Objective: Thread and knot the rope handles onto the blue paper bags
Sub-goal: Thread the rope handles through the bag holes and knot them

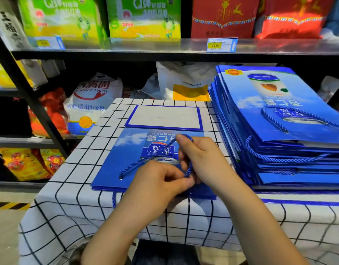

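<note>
A flat blue paper bag (122, 161) lies on the checked tablecloth (69, 207) in front of me, its folded bottom panel (164, 117) pointing away. A blue rope handle (138, 164) runs from the bag's left hole up to the middle and loops back down. My right hand (201, 159) pinches the rope loop near the bag's right hole. My left hand (161, 184) rests on the bag's near edge, its thumb and fingers pinching the rope end just under the right hand. A short rope tail (114, 199) hangs over the table edge.
A tall stack of blue bags (291, 150) with rope handles fitted sits on the table's right side. Behind the table are dark shelves (164, 54) with flour sacks, snack packs and gift boxes. The floor lies at lower left.
</note>
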A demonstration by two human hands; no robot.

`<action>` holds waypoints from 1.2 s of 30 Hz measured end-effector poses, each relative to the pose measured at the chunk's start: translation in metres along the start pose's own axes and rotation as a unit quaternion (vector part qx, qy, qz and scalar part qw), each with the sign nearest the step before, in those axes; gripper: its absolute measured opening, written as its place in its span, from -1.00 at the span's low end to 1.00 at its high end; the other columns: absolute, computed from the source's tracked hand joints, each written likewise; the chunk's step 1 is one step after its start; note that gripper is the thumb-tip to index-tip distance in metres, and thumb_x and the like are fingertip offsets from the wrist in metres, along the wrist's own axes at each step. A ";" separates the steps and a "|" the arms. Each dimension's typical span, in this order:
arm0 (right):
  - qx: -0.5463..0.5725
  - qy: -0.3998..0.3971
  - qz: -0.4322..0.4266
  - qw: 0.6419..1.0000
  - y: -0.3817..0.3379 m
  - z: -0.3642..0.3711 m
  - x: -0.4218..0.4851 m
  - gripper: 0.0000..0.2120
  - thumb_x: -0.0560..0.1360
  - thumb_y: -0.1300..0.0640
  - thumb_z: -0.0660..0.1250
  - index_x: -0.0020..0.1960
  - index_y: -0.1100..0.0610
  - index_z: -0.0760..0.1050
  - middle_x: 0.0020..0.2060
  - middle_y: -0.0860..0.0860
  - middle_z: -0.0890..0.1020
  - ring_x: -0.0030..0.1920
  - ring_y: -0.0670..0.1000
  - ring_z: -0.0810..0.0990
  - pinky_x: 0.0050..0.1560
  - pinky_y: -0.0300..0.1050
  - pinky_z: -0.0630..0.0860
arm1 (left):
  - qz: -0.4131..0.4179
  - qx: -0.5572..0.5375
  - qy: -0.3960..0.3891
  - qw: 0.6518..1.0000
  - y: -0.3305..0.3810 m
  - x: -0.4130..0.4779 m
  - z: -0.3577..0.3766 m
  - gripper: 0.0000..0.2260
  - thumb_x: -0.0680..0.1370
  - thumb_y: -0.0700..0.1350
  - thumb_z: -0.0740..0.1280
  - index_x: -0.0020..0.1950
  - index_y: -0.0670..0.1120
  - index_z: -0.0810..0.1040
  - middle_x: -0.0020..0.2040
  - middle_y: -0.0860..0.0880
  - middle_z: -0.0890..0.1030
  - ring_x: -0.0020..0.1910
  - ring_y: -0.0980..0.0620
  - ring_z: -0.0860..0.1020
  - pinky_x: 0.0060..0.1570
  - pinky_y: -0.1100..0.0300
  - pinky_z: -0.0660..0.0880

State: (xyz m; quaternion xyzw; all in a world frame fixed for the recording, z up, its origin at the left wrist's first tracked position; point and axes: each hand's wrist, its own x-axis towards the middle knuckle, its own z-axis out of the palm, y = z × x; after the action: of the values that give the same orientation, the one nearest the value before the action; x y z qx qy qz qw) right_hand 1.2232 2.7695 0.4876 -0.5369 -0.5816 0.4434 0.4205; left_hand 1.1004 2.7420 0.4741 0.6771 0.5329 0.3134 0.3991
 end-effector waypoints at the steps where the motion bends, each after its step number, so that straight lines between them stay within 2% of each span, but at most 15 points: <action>1: -0.010 -0.001 -0.002 1.000 0.002 -0.003 0.000 -0.66 0.54 -0.01 0.18 -0.31 0.17 0.45 -0.51 0.02 0.50 -0.61 -0.08 0.41 -0.60 -0.30 0.31 | -0.009 -0.010 0.004 1.000 0.000 0.002 -0.002 -0.82 0.41 -0.09 0.43 -0.36 -0.13 0.60 -0.51 -0.04 0.49 -0.52 0.13 0.38 -0.43 0.28 0.36; 3: -0.069 0.008 -0.024 0.997 0.008 -0.013 -0.003 -0.81 0.48 -0.01 0.27 -0.21 0.09 0.48 -0.37 0.02 0.57 -0.48 -0.07 0.51 -0.46 -0.26 0.41 | -0.043 -0.056 0.018 0.997 -0.001 0.005 -0.004 -0.89 0.44 -0.19 0.40 -0.29 -0.14 0.58 -0.45 -0.06 0.55 -0.55 0.15 0.46 -0.53 0.38 0.36; 5: -0.168 0.011 -0.055 0.984 0.017 -0.026 -0.013 -0.91 0.41 0.00 0.38 -0.12 -0.02 0.54 -0.23 -0.06 0.62 -0.26 -0.12 0.58 -0.22 -0.30 0.47 | -0.068 -0.085 0.036 0.993 -0.003 0.010 -0.007 -0.91 0.46 -0.25 0.38 -0.24 -0.13 0.56 -0.39 -0.13 0.61 -0.51 0.14 0.53 -0.55 0.39 0.36; 8: -0.344 -0.034 -0.115 0.931 0.031 -0.036 -0.030 -0.69 0.34 -0.09 0.43 0.05 -0.03 0.59 -0.03 -0.19 0.59 0.04 -0.20 0.50 0.12 -0.31 0.39 | -0.026 -0.042 0.052 0.997 -0.009 0.017 -0.006 -0.89 0.45 -0.19 0.39 -0.29 -0.11 0.59 -0.36 -0.11 0.65 -0.40 0.08 0.57 -0.40 0.28 0.47; 10: -0.389 -0.062 -0.121 0.911 0.036 -0.035 -0.038 -0.64 0.35 -0.11 0.42 0.12 -0.07 0.57 0.13 -0.22 0.54 0.19 -0.20 0.42 0.23 -0.30 0.30 | 0.015 0.035 0.055 0.998 -0.010 0.021 -0.002 -0.85 0.43 -0.11 0.41 -0.32 -0.14 0.61 -0.36 -0.13 0.61 -0.41 0.07 0.48 -0.35 0.26 0.39; 12: -0.387 -0.051 -0.121 0.913 0.043 -0.035 -0.043 -0.66 0.38 -0.10 0.41 0.13 -0.08 0.57 0.20 -0.22 0.51 0.25 -0.22 0.38 0.27 -0.25 0.29 | 0.033 0.070 0.049 0.996 -0.009 0.024 0.002 -0.83 0.42 -0.08 0.42 -0.33 -0.14 0.62 -0.34 -0.15 0.60 -0.41 0.05 0.42 -0.36 0.25 0.33; 14: -0.374 -0.034 -0.133 0.917 0.048 -0.037 -0.044 -0.69 0.38 -0.08 0.41 0.10 -0.05 0.60 0.19 -0.18 0.55 0.25 -0.21 0.41 0.26 -0.14 0.36 | 0.034 0.090 0.034 0.995 -0.008 0.026 0.005 -0.83 0.42 -0.06 0.42 -0.37 -0.04 0.60 -0.33 -0.08 0.60 -0.31 0.04 0.48 -0.29 0.23 0.36; 17: -0.373 -0.019 -0.149 0.916 0.053 -0.035 -0.046 -0.75 0.39 -0.09 0.38 0.01 -0.03 0.64 0.10 -0.15 0.62 0.19 -0.18 0.50 0.18 -0.14 0.47 | 0.029 0.130 0.016 0.991 -0.009 0.027 0.007 -0.83 0.43 -0.02 0.40 -0.37 0.05 0.57 -0.31 0.04 0.57 -0.24 0.08 0.52 -0.18 0.22 0.40; 21: -0.433 0.029 -0.240 0.869 0.057 -0.031 -0.047 -0.73 0.41 -0.10 0.18 -0.17 -0.04 0.63 -0.19 -0.14 0.69 -0.11 -0.10 0.67 -0.25 -0.12 0.63 | 0.030 0.178 -0.015 0.983 -0.004 0.032 0.002 -0.87 0.45 0.01 0.39 -0.28 0.01 0.61 -0.24 0.04 0.56 -0.15 0.03 0.53 -0.05 0.08 0.46; 23: -0.437 0.055 -0.265 0.858 0.058 -0.030 -0.047 -0.74 0.45 -0.04 0.16 -0.19 0.01 0.58 -0.28 -0.12 0.66 -0.29 -0.04 0.65 -0.43 -0.11 0.57 | 0.024 0.211 -0.041 0.976 0.001 0.035 0.000 -0.84 0.48 0.03 0.35 -0.22 0.00 0.63 -0.23 0.01 0.58 -0.15 0.02 0.53 -0.07 0.07 0.47; 25: -0.451 0.101 -0.282 0.841 0.057 -0.029 -0.046 -0.74 0.48 0.01 0.14 -0.20 0.08 0.56 -0.32 -0.08 0.64 -0.39 0.00 0.61 -0.52 -0.14 0.50 | 0.018 0.248 -0.066 0.966 0.006 0.039 0.000 -0.80 0.51 0.04 0.30 -0.20 -0.01 0.62 -0.26 -0.01 0.58 -0.17 0.00 0.53 -0.10 0.08 0.48; 29: -0.444 0.158 -0.332 0.817 0.057 -0.029 -0.043 -0.76 0.49 0.07 0.17 -0.22 0.13 0.56 -0.34 -0.03 0.63 -0.47 0.06 0.56 -0.56 -0.14 0.46 | 0.022 0.222 -0.117 0.968 0.010 0.041 0.000 -0.76 0.53 -0.01 0.29 -0.35 0.04 0.53 -0.40 0.06 0.49 -0.29 0.05 0.45 -0.22 0.15 0.41; 32: -0.439 0.165 -0.351 0.810 0.061 -0.028 -0.043 -0.78 0.49 0.09 0.19 -0.21 0.14 0.56 -0.35 -0.03 0.62 -0.48 0.05 0.54 -0.57 -0.16 0.44 | 0.020 0.157 -0.116 0.981 0.011 0.043 0.002 -0.92 0.48 -0.11 0.38 -0.15 -0.04 0.67 -0.22 -0.03 0.65 -0.18 0.03 0.56 -0.09 0.16 0.49; 34: -0.431 0.171 -0.354 0.812 0.064 -0.029 -0.044 -0.78 0.49 0.10 0.20 -0.20 0.14 0.56 -0.34 -0.03 0.62 -0.47 0.05 0.55 -0.55 -0.15 0.45 | -0.005 0.075 -0.085 0.994 0.011 0.043 0.003 -0.85 0.41 -0.17 0.45 -0.03 -0.05 0.67 -0.15 -0.02 0.68 -0.14 0.09 0.61 -0.04 0.27 0.52; 36: -0.422 0.176 -0.359 0.814 0.066 -0.030 -0.043 -0.80 0.49 0.10 0.21 -0.19 0.14 0.57 -0.32 -0.02 0.63 -0.45 0.06 0.56 -0.53 -0.14 0.48 | -0.002 0.056 -0.080 0.995 0.010 0.044 0.003 -0.81 0.40 -0.19 0.46 0.00 -0.03 0.66 -0.13 0.01 0.68 -0.13 0.14 0.62 -0.06 0.36 0.51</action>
State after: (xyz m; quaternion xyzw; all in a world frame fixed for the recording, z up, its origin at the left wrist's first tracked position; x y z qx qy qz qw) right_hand 1.2714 2.7305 0.4309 -0.4838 -0.7790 -0.1297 0.3772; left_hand 1.1182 2.7826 0.4815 0.7202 0.5176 0.2273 0.4022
